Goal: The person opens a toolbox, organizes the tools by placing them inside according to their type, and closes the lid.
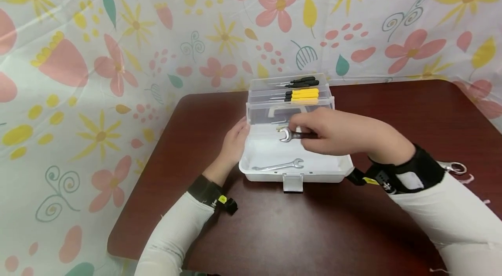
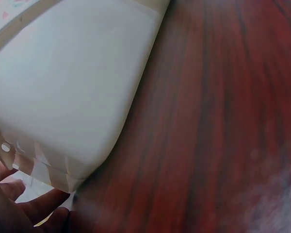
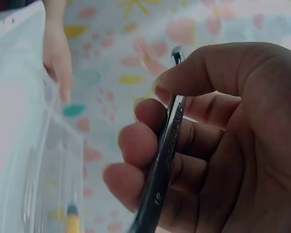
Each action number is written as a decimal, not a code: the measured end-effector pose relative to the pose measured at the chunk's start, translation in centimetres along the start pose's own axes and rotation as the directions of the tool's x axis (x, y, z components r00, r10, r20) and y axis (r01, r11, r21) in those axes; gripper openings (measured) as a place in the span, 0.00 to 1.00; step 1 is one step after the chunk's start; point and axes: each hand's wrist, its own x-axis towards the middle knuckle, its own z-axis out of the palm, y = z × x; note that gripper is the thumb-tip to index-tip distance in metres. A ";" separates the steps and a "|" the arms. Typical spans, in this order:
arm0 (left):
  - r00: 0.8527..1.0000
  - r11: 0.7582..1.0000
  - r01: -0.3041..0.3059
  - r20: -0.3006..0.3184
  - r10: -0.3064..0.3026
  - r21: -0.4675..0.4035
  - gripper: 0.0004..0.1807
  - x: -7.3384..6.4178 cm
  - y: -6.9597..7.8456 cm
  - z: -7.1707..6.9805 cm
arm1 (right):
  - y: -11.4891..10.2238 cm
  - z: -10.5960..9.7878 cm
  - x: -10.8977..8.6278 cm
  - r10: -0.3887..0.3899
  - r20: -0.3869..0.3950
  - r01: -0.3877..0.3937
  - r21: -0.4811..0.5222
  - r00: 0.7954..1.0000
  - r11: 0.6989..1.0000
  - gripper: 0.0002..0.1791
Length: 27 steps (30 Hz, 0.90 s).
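Note:
An opened white toolbox (image 1: 266, 147) with clear upper trays stands on the table. Above its inside, my right hand (image 1: 329, 130) grips a metal wrench (image 1: 286, 135) by the shank, the open jaw end pointing left. In the right wrist view the thumb and curled fingers hold this wrench (image 3: 167, 145), which is stamped 12. My left hand (image 1: 234, 143) rests against the box's left side; the left wrist view shows its fingertips (image 2: 46, 204) at the box's corner. Another silver wrench (image 1: 280, 165) lies inside along the front wall. Small thin pieces near the back are partly hidden by my right hand.
Yellow-handled screwdrivers (image 1: 305, 94) and black-handled ones (image 1: 306, 81) lie in the raised trays. A latch (image 1: 293, 183) hangs at the box's front. Ring-ended metal tools (image 1: 456, 167) lie on the dark red table (image 1: 211, 132), partly behind my right forearm. Flowered cloth (image 1: 235, 28) hangs behind.

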 end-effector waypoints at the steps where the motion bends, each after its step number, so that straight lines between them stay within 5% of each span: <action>1: 1.000 1.000 -0.004 -0.001 0.004 0.003 0.29 0.0 0.1 0.0 | -0.2 0.2 0.6 -0.019 0.019 0.019 0.003 1.000 1.000 0.13; 9: 1.000 1.000 -0.006 0.003 0.006 -0.004 0.29 0.1 0.0 -0.1 | -1.4 2.2 4.9 -0.094 0.216 0.088 0.036 0.972 0.995 0.04; 16: 1.000 0.999 -0.015 -0.001 0.015 -0.030 0.28 0.1 -0.2 0.1 | -0.7 4.1 7.1 -0.055 0.366 0.069 -0.024 0.929 0.997 0.05; 27: 1.000 1.000 -0.014 0.008 0.014 -0.015 0.29 0.1 -0.1 -0.1 | 0.4 6.7 8.9 0.006 0.496 0.031 -0.067 0.868 0.997 0.07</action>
